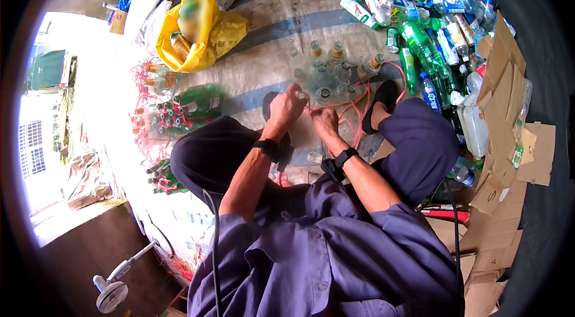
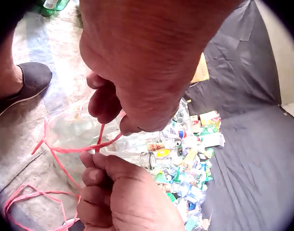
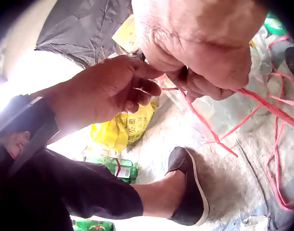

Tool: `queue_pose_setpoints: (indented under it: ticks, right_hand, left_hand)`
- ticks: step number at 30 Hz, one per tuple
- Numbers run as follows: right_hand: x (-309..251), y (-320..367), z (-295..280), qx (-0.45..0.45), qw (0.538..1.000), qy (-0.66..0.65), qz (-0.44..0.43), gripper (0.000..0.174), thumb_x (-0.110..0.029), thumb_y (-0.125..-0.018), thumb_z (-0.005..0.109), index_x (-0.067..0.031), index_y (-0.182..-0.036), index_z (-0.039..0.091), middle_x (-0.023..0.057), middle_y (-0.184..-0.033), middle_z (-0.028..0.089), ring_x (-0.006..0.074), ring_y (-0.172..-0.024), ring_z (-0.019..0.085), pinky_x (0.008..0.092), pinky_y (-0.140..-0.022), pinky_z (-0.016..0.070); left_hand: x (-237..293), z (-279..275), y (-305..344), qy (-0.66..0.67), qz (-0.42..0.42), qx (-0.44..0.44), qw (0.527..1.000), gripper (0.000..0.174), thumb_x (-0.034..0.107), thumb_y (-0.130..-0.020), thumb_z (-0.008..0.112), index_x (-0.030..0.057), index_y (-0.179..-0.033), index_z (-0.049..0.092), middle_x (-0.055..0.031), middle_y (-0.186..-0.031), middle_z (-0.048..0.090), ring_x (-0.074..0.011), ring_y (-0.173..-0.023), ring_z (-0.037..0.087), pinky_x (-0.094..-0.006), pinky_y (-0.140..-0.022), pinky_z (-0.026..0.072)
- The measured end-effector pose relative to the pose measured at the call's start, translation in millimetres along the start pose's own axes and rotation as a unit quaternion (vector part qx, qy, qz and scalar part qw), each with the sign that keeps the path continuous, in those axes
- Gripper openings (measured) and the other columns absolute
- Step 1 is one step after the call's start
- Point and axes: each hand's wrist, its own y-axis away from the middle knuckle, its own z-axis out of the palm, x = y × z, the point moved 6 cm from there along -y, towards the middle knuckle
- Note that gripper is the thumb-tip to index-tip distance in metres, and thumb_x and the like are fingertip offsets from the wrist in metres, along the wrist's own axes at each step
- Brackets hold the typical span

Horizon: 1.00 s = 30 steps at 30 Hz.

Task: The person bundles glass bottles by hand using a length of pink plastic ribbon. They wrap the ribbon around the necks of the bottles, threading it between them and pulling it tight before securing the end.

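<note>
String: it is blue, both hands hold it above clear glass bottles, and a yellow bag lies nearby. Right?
Wrong colour: the string is red, as the left wrist view shows. The left hand and right hand hold it above clear glass bottles, a yellow bag nearby.

Striped woven ground sheet, spread flat. Centre: clear glass bottles standing, red string looped near them. Far left, yellow bag; left, bundled green bottles. Far right, heap of plastic bottles; right, flattened cardboard.
</note>
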Motion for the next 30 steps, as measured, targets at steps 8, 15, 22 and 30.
queue_pose_setpoints:
  ticks: [8, 15, 22, 30]
  right_hand:
    - [-31.5, 1.2, -30.7, -0.042, 0.995, 0.014, -0.084, 0.018, -0.015, -0.08, 0.058, -0.0035, -0.069, 0.067, 0.018, -0.071, 0.066, 0.0323, -0.062, 0.064, 0.0415, -0.057, 0.0492]
    - [-58.5, 30.4, -9.2, -0.078, 0.98, 0.108, -0.148, 0.022, -0.015, -0.082, 0.058, 0.0011, -0.068, 0.062, 0.0257, -0.067, 0.062, 0.0393, -0.066, 0.065, 0.0453, -0.056, 0.0501]
    - [-62.2, 34.2, 5.4, -0.126, 0.969, 0.101, -0.186, 0.023, -0.015, -0.082, 0.057, 0.0015, -0.069, 0.064, 0.0276, -0.067, 0.06, 0.0442, -0.068, 0.064, 0.0501, -0.059, 0.0503]
    - [-39.3, 19.2, -25.4, -0.038, 0.938, 0.187, -0.289, 0.025, -0.013, -0.079, 0.056, 0.0019, -0.059, 0.055, 0.0228, -0.059, 0.056, 0.0412, -0.056, 0.057, 0.0487, -0.054, 0.0452]
  left_hand:
    - [-11.4, 15.6, -3.7, -0.013, 0.105, -0.017, 0.994, 0.03, 0.033, -0.078, 0.069, 0.0145, -0.102, 0.07, -0.0068, -0.09, 0.071, -0.0243, -0.068, 0.069, -0.0387, -0.069, 0.0543]
    - [-2.1, 0.0, 0.6, 0.112, -0.122, -0.059, 0.984, 0.035, 0.03, -0.075, 0.07, 0.0151, -0.106, 0.068, -0.0077, -0.067, 0.068, -0.0203, -0.06, 0.068, -0.0354, -0.062, 0.0529]
    - [7.1, -11.0, 2.0, 0.065, -0.12, -0.076, 0.988, 0.035, 0.031, -0.075, 0.073, 0.0126, -0.105, 0.068, -0.0064, -0.063, 0.067, -0.0176, -0.055, 0.068, -0.0319, -0.06, 0.0535]
    - [-2.9, 4.5, 4.2, 0.006, -0.131, -0.007, 0.991, 0.039, 0.037, -0.075, 0.072, 0.017, -0.108, 0.067, -0.0093, -0.075, 0.071, -0.0246, -0.072, 0.07, -0.0389, -0.07, 0.0528]
